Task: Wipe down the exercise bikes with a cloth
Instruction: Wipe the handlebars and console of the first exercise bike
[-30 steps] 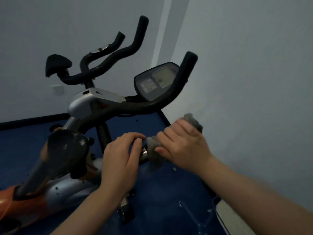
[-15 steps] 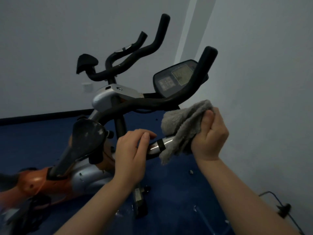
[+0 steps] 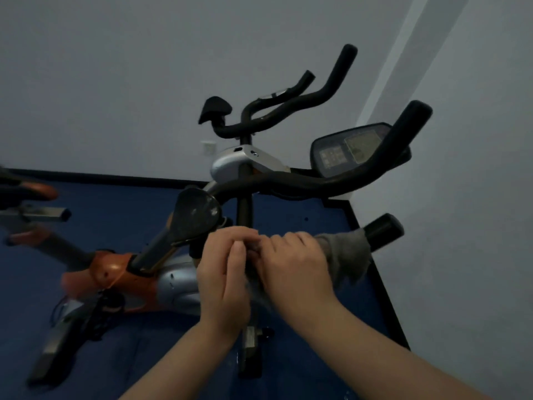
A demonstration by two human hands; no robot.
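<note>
An orange and silver exercise bike stands in front of me, with black curved handlebars and a dark console. My left hand is closed around the near handlebar, close to the stem. Beside it, my right hand presses a grey cloth wrapped over the same bar. The bar's black end grip sticks out to the right of the cloth. The bar under both hands is hidden.
A black saddle-shaped pad sits left of my hands. A second bike's handlebars rise behind. Parts of another orange bike show at the far left. Blue floor meets grey walls; the right wall is close.
My right hand slid the cloth left along the bar until it met my left hand, uncovering the black end grip. The view shifted so the bike sits further right.
</note>
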